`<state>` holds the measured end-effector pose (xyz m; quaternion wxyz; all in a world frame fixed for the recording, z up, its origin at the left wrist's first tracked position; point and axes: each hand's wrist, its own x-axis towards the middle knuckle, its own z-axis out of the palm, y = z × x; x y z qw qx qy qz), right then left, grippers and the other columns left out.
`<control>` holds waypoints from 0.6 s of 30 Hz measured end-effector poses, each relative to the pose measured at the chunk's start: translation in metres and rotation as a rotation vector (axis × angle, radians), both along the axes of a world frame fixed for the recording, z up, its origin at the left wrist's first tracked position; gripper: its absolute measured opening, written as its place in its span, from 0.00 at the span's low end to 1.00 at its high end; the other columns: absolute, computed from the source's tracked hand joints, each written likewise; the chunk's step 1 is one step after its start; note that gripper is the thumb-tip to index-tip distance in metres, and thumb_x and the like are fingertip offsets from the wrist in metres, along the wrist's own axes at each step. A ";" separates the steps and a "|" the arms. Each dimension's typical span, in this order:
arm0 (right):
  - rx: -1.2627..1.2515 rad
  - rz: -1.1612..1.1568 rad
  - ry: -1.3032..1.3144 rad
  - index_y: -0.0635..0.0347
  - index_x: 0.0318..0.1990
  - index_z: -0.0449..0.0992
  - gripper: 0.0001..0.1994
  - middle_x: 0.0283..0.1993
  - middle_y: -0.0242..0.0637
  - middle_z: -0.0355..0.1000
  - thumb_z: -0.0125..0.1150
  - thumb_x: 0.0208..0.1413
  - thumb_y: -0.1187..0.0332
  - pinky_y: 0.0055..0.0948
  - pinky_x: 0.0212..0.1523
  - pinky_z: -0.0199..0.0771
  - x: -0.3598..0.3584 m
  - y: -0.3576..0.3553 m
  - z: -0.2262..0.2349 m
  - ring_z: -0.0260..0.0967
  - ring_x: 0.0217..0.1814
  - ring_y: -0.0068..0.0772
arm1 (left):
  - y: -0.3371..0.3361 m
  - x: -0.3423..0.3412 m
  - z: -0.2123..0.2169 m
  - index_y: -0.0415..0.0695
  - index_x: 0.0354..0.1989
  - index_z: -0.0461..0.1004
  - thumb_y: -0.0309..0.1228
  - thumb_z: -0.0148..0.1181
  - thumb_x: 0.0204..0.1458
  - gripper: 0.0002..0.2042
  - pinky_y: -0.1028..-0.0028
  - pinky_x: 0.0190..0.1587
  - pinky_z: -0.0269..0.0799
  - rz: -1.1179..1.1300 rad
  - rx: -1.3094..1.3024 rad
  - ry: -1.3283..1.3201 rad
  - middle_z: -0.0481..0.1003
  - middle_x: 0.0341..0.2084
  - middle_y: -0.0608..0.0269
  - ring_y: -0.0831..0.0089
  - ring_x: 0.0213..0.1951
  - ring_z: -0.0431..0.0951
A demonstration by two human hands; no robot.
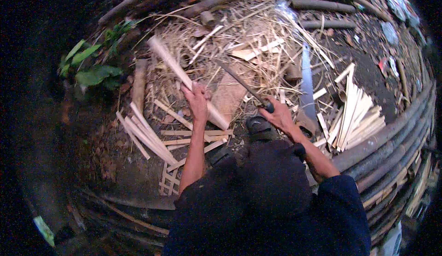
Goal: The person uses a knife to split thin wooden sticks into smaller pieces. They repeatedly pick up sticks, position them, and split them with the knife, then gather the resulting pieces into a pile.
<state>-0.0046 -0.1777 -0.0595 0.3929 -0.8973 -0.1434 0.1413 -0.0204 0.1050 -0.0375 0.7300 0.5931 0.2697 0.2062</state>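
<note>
My left hand (198, 97) is closed round a long pale strip of split bamboo (170, 60). The strip slants from upper left to lower right, and its far end is blurred. In my right hand (278, 117) is the dark handle of a long knife (241, 82), its narrow blade pointing up and left towards the strip, apart from it. Under and between them lies a flat brown wooden board (228, 92). A hand saw (307, 78) with a broad blade rests on the ground to the right of the knife.
Pale bamboo strips lie in a fanned pile (357, 115) at right and a smaller bundle (149, 134) at left. A slatted lattice (169, 180) is near my left forearm. Shavings (262, 35) cover the far ground. Dark bamboo poles (382, 141) edge the right; leafy plants (99, 74) grow left.
</note>
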 end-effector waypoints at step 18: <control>-0.175 0.025 -0.269 0.52 0.43 0.76 0.23 0.31 0.46 0.76 0.64 0.43 0.47 0.41 0.32 0.74 0.113 0.025 0.057 0.75 0.33 0.47 | -0.009 -0.192 0.072 0.41 0.39 0.65 0.36 0.41 0.62 0.11 0.79 0.17 0.57 -0.331 0.060 0.427 0.63 0.15 0.70 0.82 0.15 0.60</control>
